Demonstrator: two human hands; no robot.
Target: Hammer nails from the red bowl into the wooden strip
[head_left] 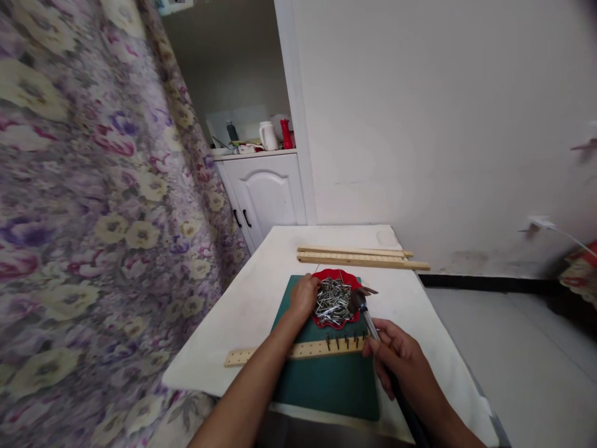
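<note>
A red plate point(351, 279) heaped with metal nails point(333, 300) sits on a green cutting mat point(331, 379) on a white table point(242, 311). My left hand point(304, 295) rests at the plate's left rim, fingers curled into the nails. My right hand point(399, 359) grips the handle of a hammer point(362, 308), whose head hovers over the plate's right side. A wooden strip point(261, 354) lies across the mat in front of the plate, with several nails standing in its right part, just left of my right hand.
Two more wooden strips point(359, 257) lie at the table's far end. A floral curtain point(93, 205) hangs on the left. A white cabinet point(268, 190) with a jug and bottles stands behind. A white wall and grey floor are on the right.
</note>
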